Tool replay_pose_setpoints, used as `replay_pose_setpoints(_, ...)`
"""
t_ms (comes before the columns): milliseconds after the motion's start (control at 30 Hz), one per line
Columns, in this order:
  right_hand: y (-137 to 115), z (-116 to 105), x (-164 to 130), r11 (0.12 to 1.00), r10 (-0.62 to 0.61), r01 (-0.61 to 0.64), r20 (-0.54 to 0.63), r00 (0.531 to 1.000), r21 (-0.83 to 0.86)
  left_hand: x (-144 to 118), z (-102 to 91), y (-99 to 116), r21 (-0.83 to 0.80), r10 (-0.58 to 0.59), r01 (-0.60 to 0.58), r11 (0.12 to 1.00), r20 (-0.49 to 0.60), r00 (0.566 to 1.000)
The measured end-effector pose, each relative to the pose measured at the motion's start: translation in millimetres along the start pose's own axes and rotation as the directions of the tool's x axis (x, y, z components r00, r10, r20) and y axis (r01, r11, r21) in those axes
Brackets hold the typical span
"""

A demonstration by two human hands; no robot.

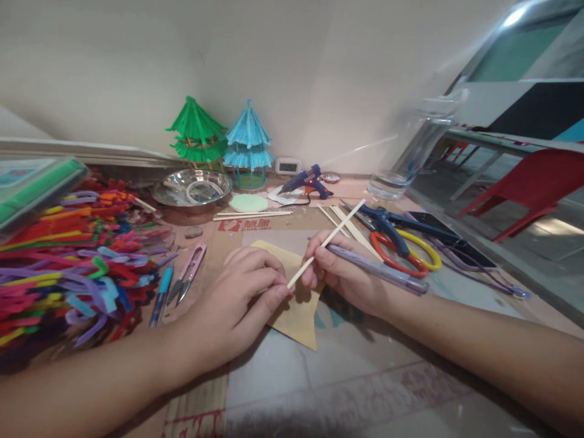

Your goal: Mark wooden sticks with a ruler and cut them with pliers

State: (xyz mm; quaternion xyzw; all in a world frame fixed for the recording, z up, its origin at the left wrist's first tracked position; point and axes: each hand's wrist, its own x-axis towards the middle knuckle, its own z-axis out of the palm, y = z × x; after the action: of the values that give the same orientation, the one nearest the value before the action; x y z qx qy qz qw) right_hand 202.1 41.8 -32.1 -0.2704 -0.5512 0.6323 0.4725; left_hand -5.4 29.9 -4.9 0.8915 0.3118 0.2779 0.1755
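A thin, pale wooden stick slants between both grips, its near end pinched by the left hand's fingertips, its middle clamped by the right hand, which also holds a slim translucent purple pen, over yellow paper, with flat grey sheeting spreading bodyward.

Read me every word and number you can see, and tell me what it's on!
I can't read any for sure.
Cardboard: red print at the back, Chinese-looking characters over a smaller line, too blurred.
More red print at the near edge: cut off by the picture.
Clock: display too small.
Purple marks: too faded to tell.
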Motion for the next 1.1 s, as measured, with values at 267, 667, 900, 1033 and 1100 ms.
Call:
replay_pose_setpoints(267, -5, -3, 6, 0.992, 0.047, -0.048, 0.007, 0.999, 0.118, -2, 0.7, -1, -0.074, 0.046, -0.045, 0.996, 0.013, 0.999)
replay_pose_setpoints(667, -4, -3, 6, 0.998, -0.040, 0.046, -0.126, 0.991, 0.041, -1, -4.8, -6, 0.115, -0.020, 0.013, 0.993, 0.057, 0.998)
replay_pose_setpoints(900, -6, -10, 13, 0.995, -0.101, 0.104, -0.310, 0.945, -0.007, 6, -11.4, -11, 0.435, 0.156, -0.315, 0.844, 0.363, 0.919)
replay_pose_setpoints(1033, -10, -19, 21, 0.986, -0.147, 0.166, -0.470, 0.870, -0.002, 5, -19.4, -14, 0.614, 0.291, -0.424, 0.666, 0.309, 0.905)
replay_pose_setpoints(1100, -10, -25, 26, 0.979, -0.173, 0.202, -0.517, 0.838, 0.000, 7, -34.2, -12, 0.712, 0.372, -0.412, 0.568, 0.224, 0.901)
